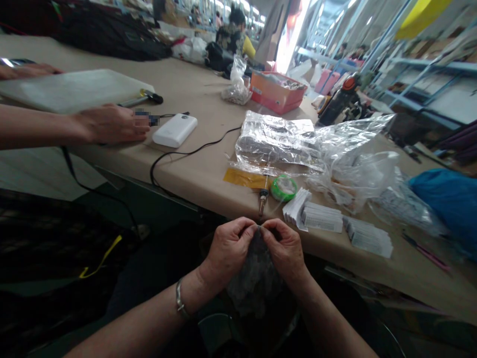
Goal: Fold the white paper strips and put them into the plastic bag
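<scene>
Below the table's front edge, my left hand (231, 246) and my right hand (285, 248) are close together, thumbs and forefingers pinched. Between them hangs a thin greyish, see-through piece (257, 283), like a plastic bag, with its top pinched by both hands. Just beyond my fingertips, a screwdriver-like tool (263, 199) lies on the table, its tip under a clear plastic wrap. Right of it sit a green roll of tape (283, 188) and stacks of printed paper labels (322, 218).
The brown table (208, 174) holds a white power bank (175, 130) with a black cable, shiny plastic packaging (279, 141), a red box (278, 94) and a blue bag (443, 204). Another person's hand (112, 123) rests at the left, near a white board (82, 89).
</scene>
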`<action>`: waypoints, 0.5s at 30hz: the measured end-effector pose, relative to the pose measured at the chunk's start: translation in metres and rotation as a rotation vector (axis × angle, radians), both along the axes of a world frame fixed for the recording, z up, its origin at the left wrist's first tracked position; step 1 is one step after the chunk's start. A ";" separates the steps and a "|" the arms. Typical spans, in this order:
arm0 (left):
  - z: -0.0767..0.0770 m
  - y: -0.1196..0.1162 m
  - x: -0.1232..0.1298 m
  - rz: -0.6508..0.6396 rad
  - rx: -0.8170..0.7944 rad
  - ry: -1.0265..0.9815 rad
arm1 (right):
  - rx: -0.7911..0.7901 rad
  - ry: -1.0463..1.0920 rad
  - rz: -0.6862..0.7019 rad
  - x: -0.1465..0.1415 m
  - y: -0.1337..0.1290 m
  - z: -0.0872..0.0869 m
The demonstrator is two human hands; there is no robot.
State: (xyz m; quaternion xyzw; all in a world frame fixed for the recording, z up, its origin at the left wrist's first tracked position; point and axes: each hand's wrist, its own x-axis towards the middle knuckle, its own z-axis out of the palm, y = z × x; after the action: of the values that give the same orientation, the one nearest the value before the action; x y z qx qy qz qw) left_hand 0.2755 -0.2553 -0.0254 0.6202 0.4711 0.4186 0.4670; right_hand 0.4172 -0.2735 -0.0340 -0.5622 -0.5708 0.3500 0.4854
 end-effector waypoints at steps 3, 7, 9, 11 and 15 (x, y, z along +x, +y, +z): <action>-0.002 0.001 0.000 -0.001 0.020 0.008 | 0.019 -0.015 -0.002 0.000 0.000 -0.003; -0.004 0.003 0.000 -0.007 0.023 -0.003 | 0.042 -0.027 -0.001 0.001 0.002 -0.005; -0.003 0.004 0.000 -0.005 0.020 0.000 | 0.051 -0.027 -0.001 0.001 0.003 -0.005; -0.003 0.005 0.001 -0.001 0.020 0.003 | 0.057 -0.029 0.004 0.001 0.004 -0.005; -0.005 0.007 0.001 -0.004 0.026 -0.012 | 0.070 -0.057 0.004 0.001 0.004 -0.003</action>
State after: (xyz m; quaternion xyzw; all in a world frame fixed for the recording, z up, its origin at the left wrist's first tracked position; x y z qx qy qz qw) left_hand 0.2767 -0.2481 -0.0300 0.6245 0.4617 0.4277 0.4626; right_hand 0.4181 -0.2692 -0.0366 -0.5535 -0.5973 0.3148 0.4876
